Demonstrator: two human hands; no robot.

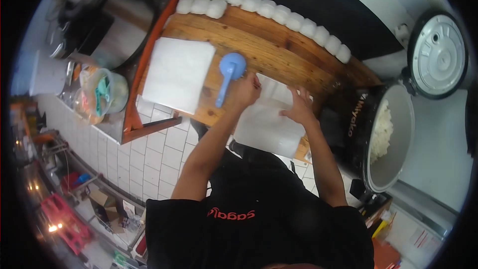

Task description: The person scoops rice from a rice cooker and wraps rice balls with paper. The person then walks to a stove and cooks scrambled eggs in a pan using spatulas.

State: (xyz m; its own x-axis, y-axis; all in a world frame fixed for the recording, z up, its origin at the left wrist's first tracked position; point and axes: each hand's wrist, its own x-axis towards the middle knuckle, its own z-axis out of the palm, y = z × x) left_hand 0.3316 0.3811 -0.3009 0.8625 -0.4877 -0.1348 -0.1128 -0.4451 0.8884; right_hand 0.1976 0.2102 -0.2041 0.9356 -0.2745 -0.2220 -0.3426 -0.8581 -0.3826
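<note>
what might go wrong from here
The blue scoop lies close to the left hand, so a sweep might knock it. The paper sheet under the right hand reaches the table's near edge and might slip. The rice cooker stands open, so its rice could cool.

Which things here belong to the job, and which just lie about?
Likely in use:
white paper sheet being handled
white paper stack
blue plastic scoop
black Miyako rice cooker
white rounded bundles

Apparently lying about:
clear plastic tub
brown cardboard box
</note>
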